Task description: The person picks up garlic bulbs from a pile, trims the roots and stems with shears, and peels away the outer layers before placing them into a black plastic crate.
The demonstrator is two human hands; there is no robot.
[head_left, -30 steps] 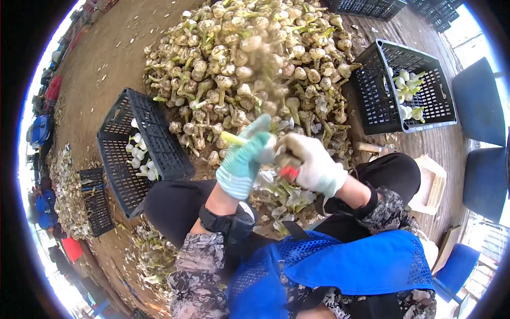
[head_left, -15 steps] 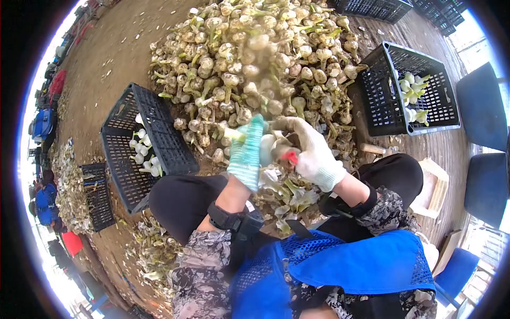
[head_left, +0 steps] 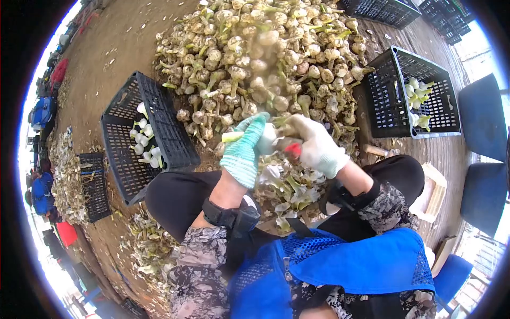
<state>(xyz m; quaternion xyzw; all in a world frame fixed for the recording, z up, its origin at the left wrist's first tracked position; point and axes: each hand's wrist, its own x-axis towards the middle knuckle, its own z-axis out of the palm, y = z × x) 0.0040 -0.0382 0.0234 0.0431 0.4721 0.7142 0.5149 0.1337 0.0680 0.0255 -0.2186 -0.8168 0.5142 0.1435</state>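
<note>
My left hand (head_left: 246,146), in a green-and-white striped glove, is closed around a garlic bulb (head_left: 268,139). The bulb's pale green stem (head_left: 231,136) sticks out on the left side of the fist. Close against the bulb, my right hand (head_left: 314,144) in a whitish glove is curled around a small tool with a red handle (head_left: 292,150); its working end is blurred. Below both hands lie loose garlic skins and leaves (head_left: 287,186). Just beyond them rises a large heap of unpeeled garlic (head_left: 234,74).
A black crate (head_left: 175,141) with cleaned white bulbs (head_left: 142,139) stands tilted at left. Another crate (head_left: 383,101) at right holds several stemmed bulbs (head_left: 417,93). Near my right knee are a wooden stick (head_left: 375,151) and a pale wooden frame (head_left: 436,186). Blue chairs (head_left: 482,117) line the right edge.
Both hands stay together at the bulb. My right hand has turned slightly, its fingers now closer over the bulb and red-handled tool. The whole view has shifted a little.
</note>
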